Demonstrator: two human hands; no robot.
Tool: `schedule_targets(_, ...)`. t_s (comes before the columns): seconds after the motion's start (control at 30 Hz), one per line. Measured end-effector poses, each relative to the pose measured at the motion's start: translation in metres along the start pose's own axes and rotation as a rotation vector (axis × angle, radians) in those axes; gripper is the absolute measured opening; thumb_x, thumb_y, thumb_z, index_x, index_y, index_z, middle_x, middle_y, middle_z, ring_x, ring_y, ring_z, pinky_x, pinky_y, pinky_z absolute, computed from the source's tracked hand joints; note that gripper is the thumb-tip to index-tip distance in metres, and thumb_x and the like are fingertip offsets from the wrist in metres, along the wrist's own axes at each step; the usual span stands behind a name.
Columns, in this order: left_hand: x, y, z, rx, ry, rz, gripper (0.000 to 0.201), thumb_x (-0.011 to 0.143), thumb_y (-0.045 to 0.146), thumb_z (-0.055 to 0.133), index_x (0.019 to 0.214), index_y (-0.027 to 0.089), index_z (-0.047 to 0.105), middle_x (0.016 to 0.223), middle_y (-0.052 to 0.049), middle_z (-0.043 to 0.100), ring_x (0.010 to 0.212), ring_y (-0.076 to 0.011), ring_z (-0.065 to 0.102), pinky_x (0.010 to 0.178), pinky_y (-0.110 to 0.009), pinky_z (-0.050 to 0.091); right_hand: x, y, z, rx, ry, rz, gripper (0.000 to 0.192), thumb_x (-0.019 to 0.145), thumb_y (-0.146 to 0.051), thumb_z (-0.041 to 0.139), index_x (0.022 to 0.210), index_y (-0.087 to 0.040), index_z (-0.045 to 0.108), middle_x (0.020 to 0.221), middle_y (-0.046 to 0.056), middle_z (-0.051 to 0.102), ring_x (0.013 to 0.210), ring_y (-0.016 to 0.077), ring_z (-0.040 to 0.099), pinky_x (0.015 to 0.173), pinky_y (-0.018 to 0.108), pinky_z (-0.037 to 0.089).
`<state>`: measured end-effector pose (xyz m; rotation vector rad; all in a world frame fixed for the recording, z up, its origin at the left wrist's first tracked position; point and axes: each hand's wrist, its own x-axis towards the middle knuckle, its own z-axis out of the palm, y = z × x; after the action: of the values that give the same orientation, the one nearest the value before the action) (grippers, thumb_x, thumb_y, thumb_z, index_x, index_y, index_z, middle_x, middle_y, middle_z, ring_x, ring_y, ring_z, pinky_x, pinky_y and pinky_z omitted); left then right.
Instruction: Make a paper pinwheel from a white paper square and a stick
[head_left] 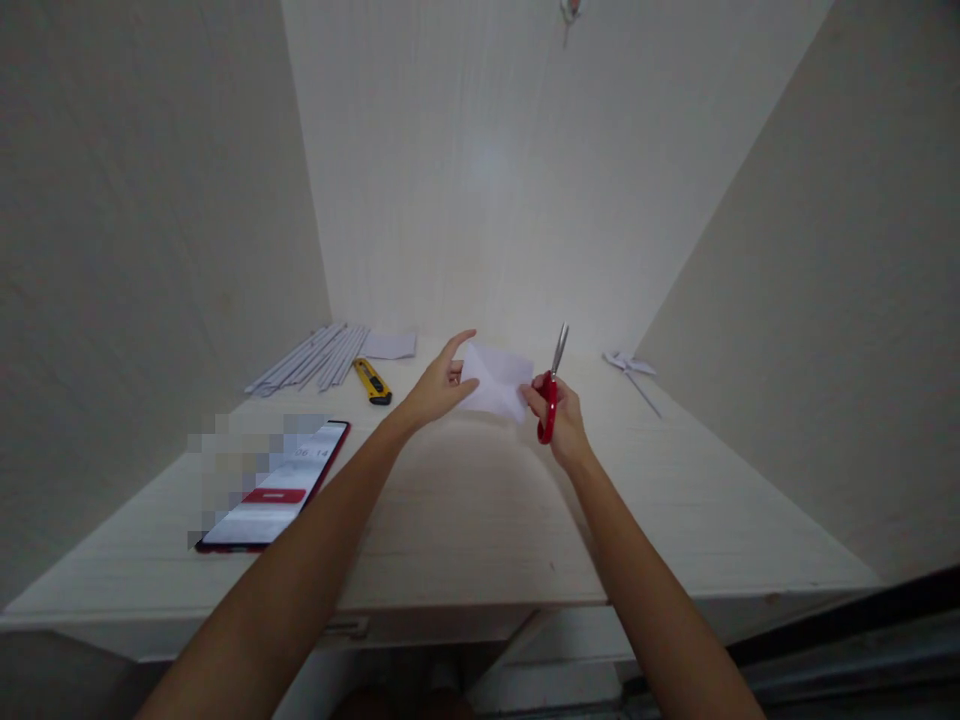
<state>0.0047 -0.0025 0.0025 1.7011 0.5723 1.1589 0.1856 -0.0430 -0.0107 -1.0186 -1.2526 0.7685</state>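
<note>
A folded white sheet of paper (496,381) is held above the pale wooden table (465,520), between both hands. My left hand (439,385) pinches its left edge, index finger stretched out over the top. My right hand (559,415) grips red-handled scissors (551,395), blades pointing up and closed, and its fingertips also touch the paper's right corner.
At the back left lie several rolled white paper sticks (311,358), a yellow utility knife (373,381) and a small white paper (388,345). A phone (281,490) with a lit screen lies front left. A paper pinwheel (631,368) rests at the right. Walls close in on three sides.
</note>
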Motion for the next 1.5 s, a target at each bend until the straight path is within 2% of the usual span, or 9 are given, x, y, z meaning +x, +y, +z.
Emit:
schedule_targets(0.23,-0.002,-0.001,0.001,0.022,0.023,-0.024,0.080,0.070,0.021,0.059,0.136,0.016,0.015,0.083,-0.007,0.064,0.065,-0.0100,0.059,0.059,-0.020,0.043,0.002,0.005,-0.004,0.067,0.003,0.095,0.033,0.056,-0.034,0.068,0.073,-0.019,0.043,0.059,-0.006,0.041,0.050,0.0069,0.037,0.045,0.021,0.029)
schedule_targets(0.4,-0.003,-0.002,-0.004,-0.039,-0.117,-0.104,0.091,0.066,0.018,0.064,0.138,0.018,0.009,0.087,-0.008,0.066,0.069,-0.0122,0.060,0.062,-0.023,0.044,0.001,0.007,-0.003,0.136,0.085,0.101,0.030,0.057,-0.031,0.065,0.073,-0.020,0.042,0.060,-0.006,0.041,0.049,0.0066,0.040,0.045,0.022,0.031)
schedule_targets(0.6,-0.002,0.001,-0.002,0.036,-0.054,-0.077,0.056,0.072,0.023,0.059,0.124,0.010,0.044,0.083,-0.009,0.067,0.063,-0.0117,0.059,0.059,-0.023,0.041,0.002,0.005,-0.005,0.170,0.113,0.072,0.028,0.057,-0.028,0.065,0.073,-0.020,0.042,0.059,-0.007,0.040,0.049,0.0062,0.039,0.044,0.021,0.028)
schedule_targets(0.7,-0.001,0.003,0.000,0.078,-0.085,-0.068,0.040,0.075,0.025,0.057,0.111,0.009,0.055,0.083,-0.010,0.067,0.064,-0.0118,0.059,0.059,-0.023,0.041,0.002,0.005,-0.005,0.178,0.124,0.063,0.028,0.058,-0.026,0.065,0.073,-0.020,0.043,0.059,-0.007,0.041,0.049,0.0061,0.039,0.045,0.021,0.029)
schedule_targets(0.83,-0.001,0.002,-0.001,0.102,-0.097,-0.104,0.028,0.078,0.025,0.052,0.098,0.009,0.062,0.082,-0.011,0.068,0.064,-0.0115,0.059,0.060,-0.023,0.042,0.003,0.007,-0.005,0.197,0.147,0.045,0.027,0.058,-0.025,0.065,0.074,-0.019,0.043,0.059,-0.007,0.042,0.050,0.0061,0.040,0.047,0.021,0.031)
schedule_targets(1.03,0.000,-0.009,-0.006,0.035,0.013,-0.204,0.025,0.077,0.021,0.049,0.094,0.006,0.060,0.081,-0.012,0.068,0.060,-0.0114,0.060,0.061,-0.025,0.042,0.004,0.009,-0.004,0.195,0.236,0.000,0.027,0.058,-0.025,0.064,0.074,-0.019,0.043,0.061,-0.006,0.044,0.052,0.0062,0.042,0.049,0.021,0.033)
schedule_targets(1.23,-0.005,-0.010,0.012,0.072,-0.233,-0.216,0.033,0.075,0.034,0.056,0.097,0.011,0.061,0.092,-0.012,0.066,0.067,-0.0121,0.059,0.059,-0.024,0.043,0.003,0.012,0.002,0.151,0.279,-0.091,0.027,0.059,-0.023,0.064,0.073,-0.019,0.041,0.059,-0.008,0.044,0.051,0.0063,0.043,0.051,0.021,0.034)
schedule_targets(1.37,-0.004,-0.012,0.023,0.166,-0.033,-0.191,0.032,0.079,0.036,0.050,0.069,0.009,0.063,0.062,-0.008,0.064,0.052,-0.0098,0.052,0.053,-0.023,0.040,0.003,0.016,0.005,0.106,0.237,-0.128,0.024,0.061,-0.022,0.063,0.073,-0.018,0.043,0.063,-0.007,0.044,0.054,0.0065,0.044,0.054,0.022,0.037)
schedule_targets(1.5,-0.001,-0.018,0.023,0.102,0.144,-0.201,0.028,0.077,0.029,0.053,0.058,0.010,0.058,0.057,-0.007,0.062,0.048,-0.0089,0.050,0.053,-0.023,0.039,0.002,0.017,0.007,0.118,0.203,-0.108,0.024,0.061,-0.023,0.064,0.072,-0.018,0.043,0.062,-0.007,0.046,0.053,0.0073,0.046,0.054,0.023,0.039)
